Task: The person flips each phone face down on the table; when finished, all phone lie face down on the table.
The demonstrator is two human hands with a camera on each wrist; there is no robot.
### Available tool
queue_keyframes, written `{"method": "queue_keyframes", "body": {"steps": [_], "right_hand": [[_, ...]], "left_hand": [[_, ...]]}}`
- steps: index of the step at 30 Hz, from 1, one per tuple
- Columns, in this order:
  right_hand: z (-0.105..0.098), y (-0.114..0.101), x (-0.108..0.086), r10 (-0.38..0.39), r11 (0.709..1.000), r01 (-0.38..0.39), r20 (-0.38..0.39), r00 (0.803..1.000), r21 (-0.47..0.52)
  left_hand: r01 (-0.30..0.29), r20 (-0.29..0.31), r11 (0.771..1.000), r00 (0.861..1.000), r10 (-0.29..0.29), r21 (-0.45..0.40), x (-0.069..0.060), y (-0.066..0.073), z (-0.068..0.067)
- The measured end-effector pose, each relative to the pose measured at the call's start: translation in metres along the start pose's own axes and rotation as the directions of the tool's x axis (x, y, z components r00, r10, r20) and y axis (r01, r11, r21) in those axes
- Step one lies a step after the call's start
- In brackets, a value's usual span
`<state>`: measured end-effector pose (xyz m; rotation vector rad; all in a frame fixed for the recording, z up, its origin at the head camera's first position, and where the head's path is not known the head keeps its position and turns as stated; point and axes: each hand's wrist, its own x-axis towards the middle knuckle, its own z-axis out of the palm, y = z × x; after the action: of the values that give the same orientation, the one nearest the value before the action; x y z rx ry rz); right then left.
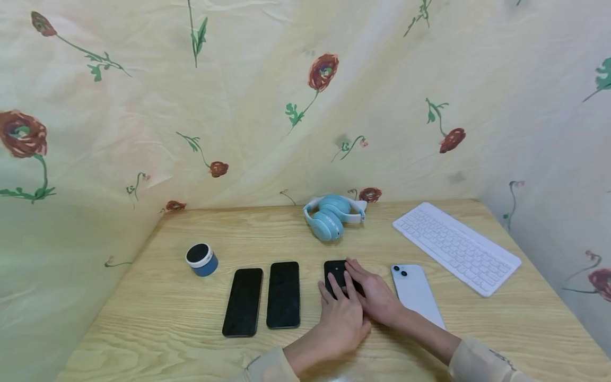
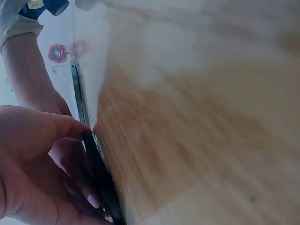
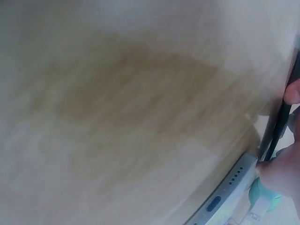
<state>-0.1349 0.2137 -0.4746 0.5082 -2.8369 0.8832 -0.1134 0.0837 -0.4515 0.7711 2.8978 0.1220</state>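
Observation:
Both hands are on a black phone (image 1: 335, 269), whose lower part they cover. My left hand (image 1: 341, 321) lays its spread fingers over the face; in the left wrist view the left hand (image 2: 33, 164) has its thumb at the end of the dark phone (image 2: 102, 176). From the right, my right hand (image 1: 379, 300) grips the same phone, fingertips by its upper right corner. The right wrist view shows part of the right hand (image 3: 283, 176) at the thin dark edge of the phone (image 3: 281, 119). Whether the phone lies flat is unclear.
Two black phones (image 1: 242, 302) (image 1: 284, 294) lie to the left, with a blue-and-white round speaker (image 1: 202, 260) beyond. A light blue phone (image 1: 417, 292) sits close by the right forearm. Farther back are blue headphones (image 1: 329, 215) and a white keyboard (image 1: 455, 246).

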Motion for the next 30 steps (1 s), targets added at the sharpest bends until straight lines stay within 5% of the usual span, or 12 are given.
{"method": "queue_keyframes", "body": {"steps": [9, 16, 22, 25, 30], "right_hand": [[0.001, 0.002, -0.005, -0.101, 0.988, 0.112, -0.100, 0.990, 0.104], [-0.004, -0.001, -0.008, -0.157, 0.972, 0.178, -0.139, 0.978, 0.153], [0.004, -0.005, -0.005, -0.109, 0.941, 0.141, -0.118, 0.987, 0.308], [0.009, -0.006, -0.005, -0.077, 0.935, 0.105, -0.095, 0.992, 0.338], [0.013, -0.008, -0.003, -0.033, 0.954, 0.051, -0.064, 0.997, 0.297]], "left_hand": [[0.085, -0.032, 0.996, 0.996, -0.086, -0.036, -0.011, 0.011, -0.002], [0.001, -0.100, 0.999, 0.995, -0.006, -0.048, -0.019, 0.014, -0.007], [-0.043, -0.161, 0.961, 0.987, -0.001, -0.273, -0.022, 0.005, -0.011], [-0.094, -0.201, 0.951, 0.979, 0.035, -0.293, -0.022, -0.003, -0.012], [-0.086, -0.143, 0.945, 0.989, 0.042, -0.317, -0.020, -0.016, -0.014]]}}
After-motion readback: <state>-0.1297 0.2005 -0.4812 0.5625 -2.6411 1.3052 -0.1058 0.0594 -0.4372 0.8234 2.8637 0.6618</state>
